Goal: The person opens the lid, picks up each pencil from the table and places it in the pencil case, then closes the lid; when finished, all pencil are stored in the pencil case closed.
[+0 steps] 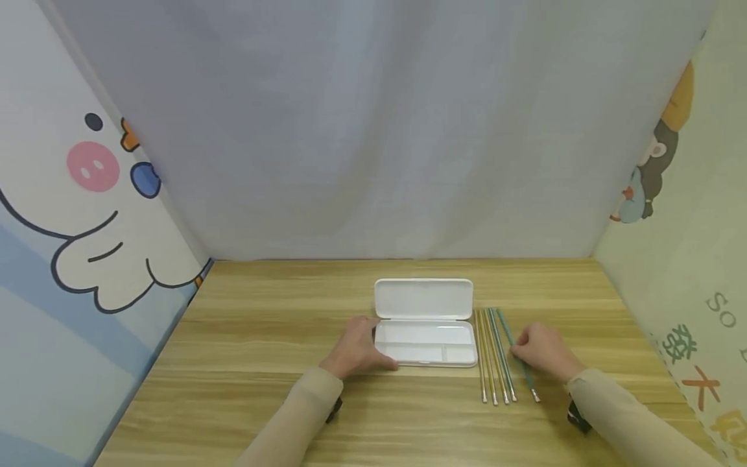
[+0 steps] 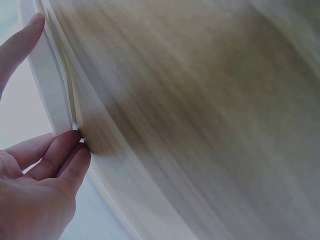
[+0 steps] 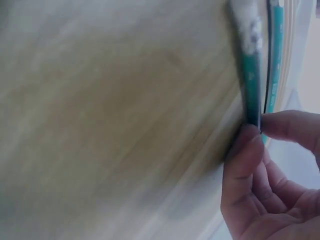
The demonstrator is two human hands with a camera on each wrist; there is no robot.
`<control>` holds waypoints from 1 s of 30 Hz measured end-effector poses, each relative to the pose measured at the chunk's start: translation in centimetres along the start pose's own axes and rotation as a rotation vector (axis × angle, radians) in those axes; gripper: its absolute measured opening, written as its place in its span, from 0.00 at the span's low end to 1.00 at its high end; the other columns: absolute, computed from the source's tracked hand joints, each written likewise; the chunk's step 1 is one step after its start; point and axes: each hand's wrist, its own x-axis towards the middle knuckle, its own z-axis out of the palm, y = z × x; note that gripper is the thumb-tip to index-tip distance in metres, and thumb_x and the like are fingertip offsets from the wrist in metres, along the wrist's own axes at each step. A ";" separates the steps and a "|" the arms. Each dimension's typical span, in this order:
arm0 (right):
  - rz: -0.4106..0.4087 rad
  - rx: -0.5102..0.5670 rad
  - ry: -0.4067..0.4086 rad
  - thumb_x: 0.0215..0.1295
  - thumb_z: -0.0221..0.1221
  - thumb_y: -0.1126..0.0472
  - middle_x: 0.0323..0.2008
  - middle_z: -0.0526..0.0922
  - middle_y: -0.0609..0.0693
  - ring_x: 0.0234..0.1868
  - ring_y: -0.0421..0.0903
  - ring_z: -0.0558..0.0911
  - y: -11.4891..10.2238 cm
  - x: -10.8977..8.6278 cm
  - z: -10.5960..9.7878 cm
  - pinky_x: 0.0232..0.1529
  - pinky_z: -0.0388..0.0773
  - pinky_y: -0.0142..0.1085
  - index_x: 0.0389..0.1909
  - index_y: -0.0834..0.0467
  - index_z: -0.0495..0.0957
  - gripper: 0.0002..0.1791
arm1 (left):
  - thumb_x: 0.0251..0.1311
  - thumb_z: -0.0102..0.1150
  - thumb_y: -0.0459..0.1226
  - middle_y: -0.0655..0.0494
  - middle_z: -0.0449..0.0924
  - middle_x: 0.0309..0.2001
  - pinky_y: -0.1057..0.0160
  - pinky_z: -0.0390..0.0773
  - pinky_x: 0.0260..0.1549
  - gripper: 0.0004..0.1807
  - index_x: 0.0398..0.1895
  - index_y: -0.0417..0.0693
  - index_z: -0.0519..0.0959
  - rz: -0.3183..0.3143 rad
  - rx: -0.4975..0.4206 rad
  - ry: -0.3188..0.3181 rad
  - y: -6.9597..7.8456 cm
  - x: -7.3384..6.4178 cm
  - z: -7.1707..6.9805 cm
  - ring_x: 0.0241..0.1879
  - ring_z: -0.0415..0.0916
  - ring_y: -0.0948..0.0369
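A white plastic pencil case [image 1: 410, 352] lies with its lid [image 1: 423, 299] raised at the back, its divided compartments bare. My left hand [image 1: 357, 349] grips its left end, thumb at the front edge and curled fingers at the back corner; the left wrist view shows this hand [image 2: 47, 170] along the rim. To the right of the case, my right hand [image 1: 544, 352] pinches a green pencil [image 1: 527, 375] between thumb and index finger. In the right wrist view, that pencil [image 3: 251, 82] has its metal-ringed end pointing away from the fingertips.
Several yellow pencils [image 1: 489, 363] and green pencils [image 1: 505, 363] lie side by side between the case and my right hand, metal ends toward me. The wood-grain table [image 1: 280, 292] meets a grey curtain [image 1: 408, 130] behind and printed panels at both sides.
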 end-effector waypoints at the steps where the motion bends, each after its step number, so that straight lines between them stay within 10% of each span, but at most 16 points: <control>1: 0.011 0.008 -0.007 0.54 0.63 0.62 0.23 0.79 0.51 0.23 0.45 0.75 0.0 0.0 -0.1 0.25 0.75 0.39 0.25 0.66 0.80 0.09 | 0.23 0.81 0.54 0.57 0.78 0.37 0.59 0.72 0.41 0.41 0.47 0.44 0.80 0.008 -0.001 0.002 0.0 0.0 0.0 0.38 0.71 0.59; 16: 0.007 0.108 0.048 0.56 0.62 0.58 0.19 0.79 0.49 0.20 0.44 0.75 -2.5 0.7 -1.9 0.21 0.73 0.37 0.25 0.64 0.82 0.11 | 0.24 0.81 0.53 0.55 0.75 0.38 0.59 0.72 0.42 0.43 0.49 0.45 0.79 -0.024 -0.007 -0.013 0.1 -0.1 0.0 0.40 0.69 0.58; 30: -0.178 0.231 0.014 0.56 0.61 0.62 0.27 0.81 0.49 0.28 0.45 0.80 -4.3 1.6 -3.0 0.32 0.77 0.39 0.33 0.63 0.81 0.07 | 0.24 0.81 0.55 0.55 0.77 0.40 0.58 0.72 0.45 0.43 0.48 0.44 0.79 -0.029 0.006 -0.015 0.2 -0.2 -0.1 0.41 0.71 0.58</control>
